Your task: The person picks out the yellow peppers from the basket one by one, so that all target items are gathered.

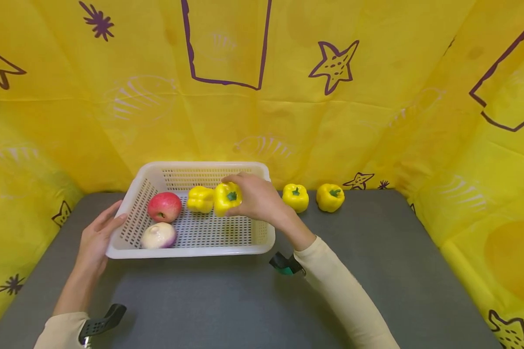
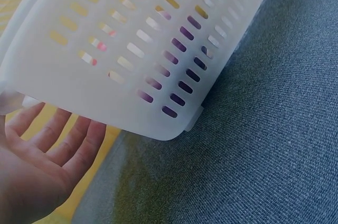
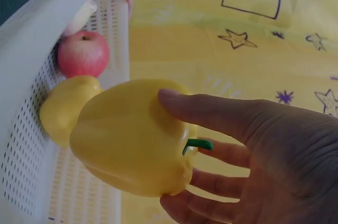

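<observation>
My right hand (image 1: pixel 258 198) grips a yellow bell pepper (image 1: pixel 227 198) over the right part of the white basket (image 1: pixel 192 252), the thumb on one side and the fingers on the other. In the right wrist view its green stem (image 3: pixel 198 143) points towards the palm. Another yellow bell pepper (image 1: pixel 199 199) lies in the basket, beside a red apple (image 1: pixel 164 206) and a white and purple turnip-like vegetable (image 1: pixel 158 236). At the basket's left end, my left hand (image 1: pixel 97 240) rests against the side with its fingers loosely extended (image 2: pixel 68 142).
Two more yellow bell peppers, a nearer one (image 1: pixel 295 198) and one farther right (image 1: pixel 330 198), stand on the grey table (image 1: pixel 209 300) to the right of the basket. A yellow patterned cloth (image 1: pixel 288 121) hangs behind and along the sides.
</observation>
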The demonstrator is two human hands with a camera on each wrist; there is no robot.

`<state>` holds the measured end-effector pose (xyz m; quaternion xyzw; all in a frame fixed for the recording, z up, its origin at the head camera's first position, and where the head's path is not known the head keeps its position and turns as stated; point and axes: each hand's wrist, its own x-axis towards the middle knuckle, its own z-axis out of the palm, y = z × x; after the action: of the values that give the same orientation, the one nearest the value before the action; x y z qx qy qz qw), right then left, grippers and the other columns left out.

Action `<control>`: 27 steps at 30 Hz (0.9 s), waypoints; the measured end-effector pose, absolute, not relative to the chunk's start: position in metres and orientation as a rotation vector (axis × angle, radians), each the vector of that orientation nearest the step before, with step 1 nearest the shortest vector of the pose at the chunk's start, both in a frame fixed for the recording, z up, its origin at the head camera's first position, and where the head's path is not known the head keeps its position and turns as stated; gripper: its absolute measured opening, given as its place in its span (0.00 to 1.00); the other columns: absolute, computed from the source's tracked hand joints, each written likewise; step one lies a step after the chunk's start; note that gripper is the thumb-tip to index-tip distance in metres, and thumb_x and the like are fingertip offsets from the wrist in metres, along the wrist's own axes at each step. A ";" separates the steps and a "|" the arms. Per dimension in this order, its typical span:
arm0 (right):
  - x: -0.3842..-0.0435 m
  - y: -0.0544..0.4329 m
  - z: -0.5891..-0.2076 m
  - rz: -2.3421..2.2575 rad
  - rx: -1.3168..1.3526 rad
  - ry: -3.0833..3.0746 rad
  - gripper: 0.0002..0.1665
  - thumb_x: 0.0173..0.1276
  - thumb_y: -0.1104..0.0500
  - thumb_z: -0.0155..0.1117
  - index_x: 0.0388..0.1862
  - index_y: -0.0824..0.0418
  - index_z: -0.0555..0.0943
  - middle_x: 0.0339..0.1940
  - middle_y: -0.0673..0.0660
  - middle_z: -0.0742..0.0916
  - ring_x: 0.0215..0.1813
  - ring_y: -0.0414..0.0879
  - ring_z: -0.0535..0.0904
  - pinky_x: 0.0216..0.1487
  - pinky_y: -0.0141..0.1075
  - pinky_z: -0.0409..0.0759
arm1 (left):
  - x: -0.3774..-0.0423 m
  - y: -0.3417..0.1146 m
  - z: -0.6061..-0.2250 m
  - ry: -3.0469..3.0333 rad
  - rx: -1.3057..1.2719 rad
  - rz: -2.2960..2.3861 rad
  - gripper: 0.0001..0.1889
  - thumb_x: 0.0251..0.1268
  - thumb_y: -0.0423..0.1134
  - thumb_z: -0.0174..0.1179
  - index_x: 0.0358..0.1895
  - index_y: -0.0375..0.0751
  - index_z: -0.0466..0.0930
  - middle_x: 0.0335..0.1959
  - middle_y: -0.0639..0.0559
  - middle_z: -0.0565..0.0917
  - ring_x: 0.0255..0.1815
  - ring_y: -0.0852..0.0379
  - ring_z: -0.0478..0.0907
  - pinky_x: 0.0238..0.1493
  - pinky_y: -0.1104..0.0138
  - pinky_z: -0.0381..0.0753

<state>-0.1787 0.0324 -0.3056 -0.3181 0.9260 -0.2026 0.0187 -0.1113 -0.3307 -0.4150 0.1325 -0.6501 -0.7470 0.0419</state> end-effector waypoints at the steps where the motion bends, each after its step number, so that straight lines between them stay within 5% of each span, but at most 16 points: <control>1: -0.180 0.034 -0.305 -0.625 -0.995 2.876 0.45 0.51 0.46 0.80 0.67 0.54 0.74 0.65 0.54 0.79 0.65 0.50 0.74 0.58 0.45 0.76 | -0.111 -0.331 -0.415 -1.998 0.406 -2.284 0.31 0.69 0.42 0.62 0.74 0.55 0.65 0.38 0.71 0.85 0.35 0.69 0.83 0.30 0.70 0.84; 27: -0.202 0.102 -0.297 -0.774 -0.912 2.813 0.44 0.53 0.48 0.79 0.67 0.59 0.73 0.63 0.56 0.80 0.63 0.55 0.74 0.63 0.49 0.71 | -0.111 -0.331 -0.415 -1.992 0.415 -2.294 0.31 0.69 0.42 0.62 0.74 0.55 0.64 0.38 0.72 0.84 0.35 0.68 0.84 0.30 0.70 0.84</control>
<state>-0.2019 0.1018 -0.2972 -0.2982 0.9193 -0.2531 0.0424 -0.1107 -0.3315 -0.4151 0.1353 -0.6491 -0.7476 0.0376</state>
